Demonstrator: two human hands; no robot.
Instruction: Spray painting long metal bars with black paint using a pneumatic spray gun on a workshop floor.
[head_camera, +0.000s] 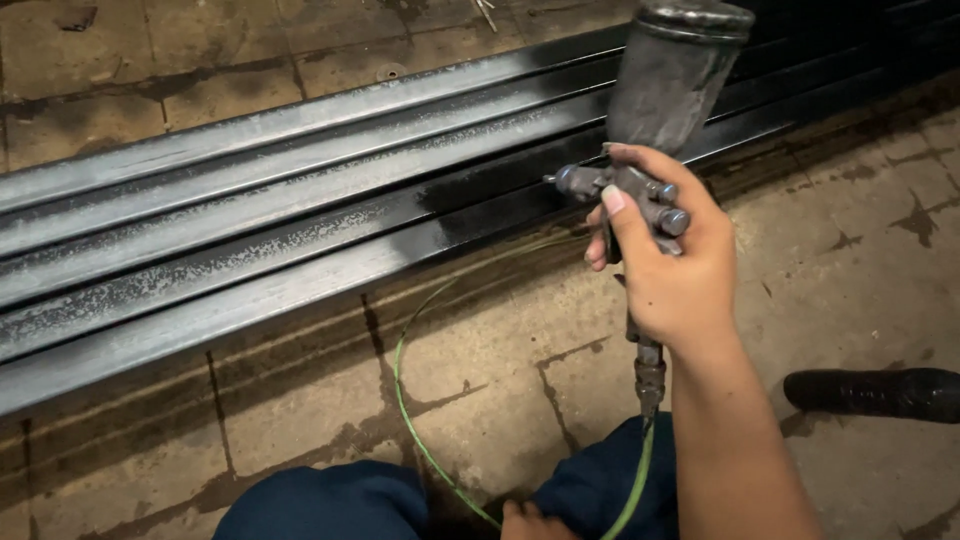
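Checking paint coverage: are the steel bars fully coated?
No. The steel bars are glossy black near the spray gun, speckled grey leftward.

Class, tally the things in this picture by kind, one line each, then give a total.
Spray gun in the right hand: 1
Green hose: 1
Long metal bars: 5
Black shoe: 1
Total: 8

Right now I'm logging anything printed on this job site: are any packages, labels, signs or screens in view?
None show. Only a grey spray gun with a metal cup in the right hand, its green hose, long black-painted steel bars and a cracked tiled floor.
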